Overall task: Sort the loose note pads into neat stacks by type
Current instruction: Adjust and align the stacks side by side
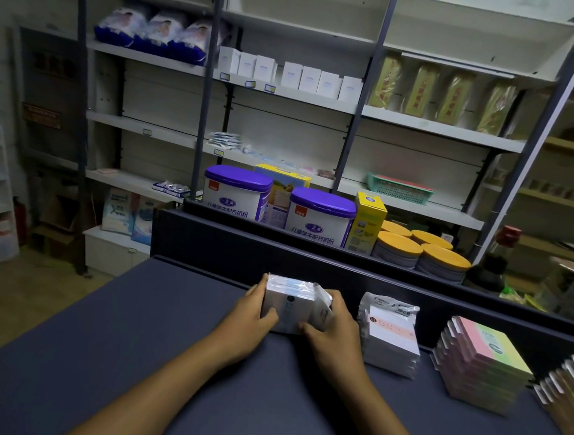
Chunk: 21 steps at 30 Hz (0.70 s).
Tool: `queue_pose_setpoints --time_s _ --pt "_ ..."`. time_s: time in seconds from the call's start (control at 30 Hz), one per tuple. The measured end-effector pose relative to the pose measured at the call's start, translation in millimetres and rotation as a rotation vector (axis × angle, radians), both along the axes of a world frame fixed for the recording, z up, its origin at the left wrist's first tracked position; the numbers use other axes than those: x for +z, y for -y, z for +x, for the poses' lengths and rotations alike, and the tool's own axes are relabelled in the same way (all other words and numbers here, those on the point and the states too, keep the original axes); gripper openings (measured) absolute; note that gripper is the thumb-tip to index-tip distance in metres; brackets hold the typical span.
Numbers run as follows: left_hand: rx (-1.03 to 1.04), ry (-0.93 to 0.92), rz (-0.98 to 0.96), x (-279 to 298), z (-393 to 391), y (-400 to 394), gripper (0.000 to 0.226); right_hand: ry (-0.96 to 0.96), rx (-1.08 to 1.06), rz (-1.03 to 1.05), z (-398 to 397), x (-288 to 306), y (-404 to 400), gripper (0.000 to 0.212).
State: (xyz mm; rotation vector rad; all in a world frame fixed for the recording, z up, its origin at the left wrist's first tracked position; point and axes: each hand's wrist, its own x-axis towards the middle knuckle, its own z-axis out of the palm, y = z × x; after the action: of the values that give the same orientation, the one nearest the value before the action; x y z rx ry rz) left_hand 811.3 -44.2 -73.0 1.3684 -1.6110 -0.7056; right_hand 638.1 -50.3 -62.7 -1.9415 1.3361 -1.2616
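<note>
A stack of white wrapped note pads [294, 302] stands on the dark blue table top [131, 342] near its back wall. My left hand [250, 321] grips the stack's left side with the thumb on the front. On the stack's right side my right hand [333, 327] holds it, fingers curled round the far edge. Right of it sits a second white stack [389, 338] with a peach band. Further right stands a pink and green stack [483, 363], and a yellowish stack [570, 397] is cut by the frame edge.
A raised dark back wall [309, 263] borders the table. Behind it stand purple-lidded tins [320, 216], orange-lidded tins [423, 255] and a dark bottle [491, 264]. White shop shelves [288, 94] fill the background.
</note>
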Motion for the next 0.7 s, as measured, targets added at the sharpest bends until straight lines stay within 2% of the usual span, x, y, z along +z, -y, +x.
queue_pose_setpoints --time_s 0.1,0.27,0.43,0.57,0.7 --pt "0.039 -0.059 -0.072 2.0 -0.5 1.1 0.067 0.046 -0.038 -0.058 0.0 1.6 1.0 0.054" --pt "-0.026 0.054 -0.015 -3.5 0.9 0.0 0.066 -0.029 -0.014 0.024 0.7 -3.1 -0.8 0.053" --pt "0.015 -0.004 -0.081 2.4 -0.8 -0.9 0.065 0.02 -0.07 -0.068 0.4 1.2 -0.1 0.054" --pt "-0.023 0.112 -0.001 -2.4 -0.5 -0.4 0.065 -0.041 -0.044 0.008 0.1 -3.7 -0.9 0.05" --pt "-0.009 0.075 -0.047 2.6 -2.0 -1.6 0.065 -0.003 -0.075 -0.042 -1.5 -0.2 -1.9 0.052"
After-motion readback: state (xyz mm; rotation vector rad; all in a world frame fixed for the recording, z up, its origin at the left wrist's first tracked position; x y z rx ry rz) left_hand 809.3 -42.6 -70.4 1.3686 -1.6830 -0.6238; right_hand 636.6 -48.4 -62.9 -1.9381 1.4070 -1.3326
